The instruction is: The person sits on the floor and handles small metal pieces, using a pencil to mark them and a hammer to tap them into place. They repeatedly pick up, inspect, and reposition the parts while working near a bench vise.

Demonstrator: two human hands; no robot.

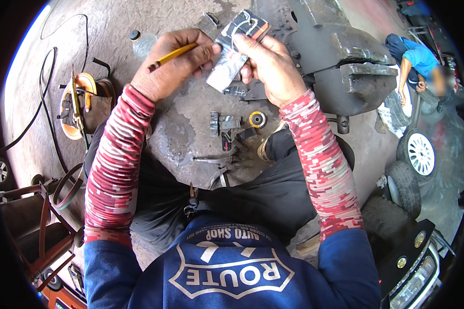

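Note:
My left hand (172, 69) is closed around a yellow pencil (179, 52), its dark end pointing down and left. In my right hand (273, 69), pinched between thumb and fingers, is a flat piece of packaging (226, 71), dark with an orange edge at the top and silvery lower down. A pale curved outline shows on its dark part. My left fingertips are close beside the piece; whether they touch it I cannot tell. On the floor below lie small dark and silvery blocks (228, 122), a round yellow-and-black disc (257, 119) and a grey metal tool (219, 164).
A large grey metal block (345, 85) stands at the right. A clear bottle (145, 45) and an orange-rimmed bag with tools (82, 105) are at the left, near a black hose (41, 98). Wheels (420, 153) lie far right, where another person (423, 56) crouches.

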